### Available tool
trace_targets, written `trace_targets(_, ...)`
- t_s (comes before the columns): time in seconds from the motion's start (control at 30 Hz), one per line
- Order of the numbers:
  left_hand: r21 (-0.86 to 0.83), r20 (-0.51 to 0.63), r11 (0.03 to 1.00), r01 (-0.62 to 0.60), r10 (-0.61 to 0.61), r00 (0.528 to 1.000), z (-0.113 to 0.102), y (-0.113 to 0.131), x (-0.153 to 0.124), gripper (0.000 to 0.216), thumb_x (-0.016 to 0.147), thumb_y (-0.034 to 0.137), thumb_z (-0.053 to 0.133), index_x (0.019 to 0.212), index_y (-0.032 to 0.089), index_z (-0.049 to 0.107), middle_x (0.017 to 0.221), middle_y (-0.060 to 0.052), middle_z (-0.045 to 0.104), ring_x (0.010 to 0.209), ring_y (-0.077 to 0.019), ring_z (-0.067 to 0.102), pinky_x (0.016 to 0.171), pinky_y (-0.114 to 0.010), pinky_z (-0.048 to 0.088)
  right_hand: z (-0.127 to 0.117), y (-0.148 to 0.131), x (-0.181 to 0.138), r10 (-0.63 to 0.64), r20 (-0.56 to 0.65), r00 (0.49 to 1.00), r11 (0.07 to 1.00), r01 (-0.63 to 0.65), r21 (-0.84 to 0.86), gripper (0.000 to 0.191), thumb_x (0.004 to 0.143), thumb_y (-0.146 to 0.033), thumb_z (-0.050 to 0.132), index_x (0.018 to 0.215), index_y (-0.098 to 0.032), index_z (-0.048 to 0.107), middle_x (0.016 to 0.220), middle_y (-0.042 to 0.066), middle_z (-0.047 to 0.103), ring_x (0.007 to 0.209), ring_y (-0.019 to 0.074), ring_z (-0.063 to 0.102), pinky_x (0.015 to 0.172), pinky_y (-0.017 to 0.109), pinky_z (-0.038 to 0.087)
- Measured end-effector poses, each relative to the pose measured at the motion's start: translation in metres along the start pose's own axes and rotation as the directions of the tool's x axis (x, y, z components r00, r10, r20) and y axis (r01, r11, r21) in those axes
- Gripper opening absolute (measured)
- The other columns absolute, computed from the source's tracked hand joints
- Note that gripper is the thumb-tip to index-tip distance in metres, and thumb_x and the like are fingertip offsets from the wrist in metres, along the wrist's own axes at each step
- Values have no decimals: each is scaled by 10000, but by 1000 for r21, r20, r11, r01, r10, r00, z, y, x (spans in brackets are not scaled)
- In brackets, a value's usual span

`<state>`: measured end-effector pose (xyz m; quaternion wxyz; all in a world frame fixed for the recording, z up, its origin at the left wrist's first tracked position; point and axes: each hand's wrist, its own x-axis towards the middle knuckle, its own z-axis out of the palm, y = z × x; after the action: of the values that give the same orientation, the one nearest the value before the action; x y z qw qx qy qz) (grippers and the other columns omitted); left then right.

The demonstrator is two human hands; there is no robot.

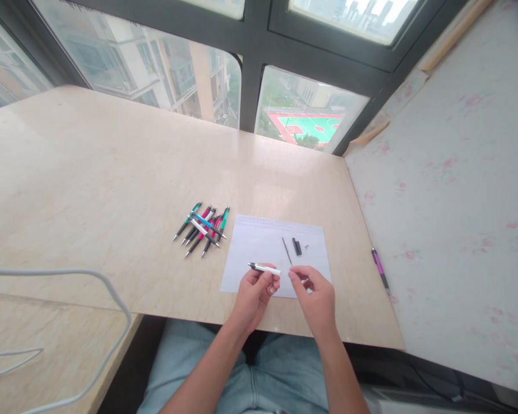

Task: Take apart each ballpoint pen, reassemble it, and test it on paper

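Observation:
My left hand (255, 292) is closed round a white pen barrel (264, 268) with a black tip, held level over a white sheet of paper (259, 247). My right hand (314, 293) is just to its right, with fingers pinched on something too small to make out. On the paper above the hands lie a thin black refill (287, 251), a short black pen piece (296, 246) and a tiny spring-like part (306, 247).
A pile of several coloured pens (202, 227) lies on the beige table (90, 172) left of the paper. A purple pen (380, 268) rests by the table's right edge. White cable (90, 276) loops at the lower left. Windows stand behind.

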<state>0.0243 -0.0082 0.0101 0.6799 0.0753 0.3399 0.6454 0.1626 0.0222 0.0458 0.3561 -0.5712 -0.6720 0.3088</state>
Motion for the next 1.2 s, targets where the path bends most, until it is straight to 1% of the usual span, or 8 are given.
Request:
trace_targets(0.1,-13,-22,1000,8,-8,1000,0,0,0,256,741,265,791,923,114,694,728,-44,648,638,-96,568,607,-209,437,-2,19,8,-16,-62,998,972,1,-234,247,899,-361,526,918,-185,699,850,69,714,663,178,606,634,303,467)
trace_targets(0.27,-27,-25,1000,5,-6,1000,3,1,-1,249,736,261,796,910,113,696,727,-44,651,642,-94,569,625,-210,444,7,31,21,-20,-2,1000,858,16,-514,205,871,-317,555,972,-204,693,945,67,686,745,188,612,620,286,410)
trace_targets(0.43,-31,-36,999,15,-17,999,2,0,1,242,744,251,789,919,114,694,735,-46,658,656,-95,578,651,-211,452,20,27,28,43,24,999,795,-19,-607,136,882,-255,553,909,-222,682,924,53,650,742,176,588,557,266,334)
trace_targets(0.57,-19,-21,1000,21,-22,1000,-1,-2,2,249,744,251,789,929,114,694,754,-54,665,661,-97,578,643,-212,450,22,30,29,-44,19,999,784,46,-618,168,897,-232,524,815,-219,670,901,67,636,823,204,562,573,272,347)
trace_targets(0.73,-7,-22,1000,26,-26,999,-1,-1,2,254,748,266,786,931,118,692,750,-52,661,657,-96,575,636,-214,447,17,30,26,-103,4,995,848,90,-522,194,919,-237,474,862,-197,656,967,94,657,922,237,557,697,314,432)
trace_targets(0.9,-11,-30,1000,25,-26,999,0,-1,2,258,738,273,793,918,119,693,744,-50,656,653,-95,569,635,-217,442,-2,26,16,63,74,995,990,-53,-133,209,926,-333,489,918,-189,640,838,59,692,783,203,632,695,317,490)
trace_targets(1.0,-20,-41,999,26,-27,999,1,0,1,259,732,268,798,917,121,693,730,-44,650,644,-92,566,631,-216,437,-23,25,7,133,57,989,990,-136,39,249,886,-386,567,1002,-183,654,864,66,700,803,209,652,709,321,522)
trace_targets(1.2,-53,-37,998,22,-24,999,4,2,0,246,716,250,808,889,116,698,700,-31,634,636,-88,558,615,-206,431,-62,23,-11,152,11,988,977,-152,150,196,836,-381,659,882,-193,689,882,71,694,845,217,651,768,339,548)
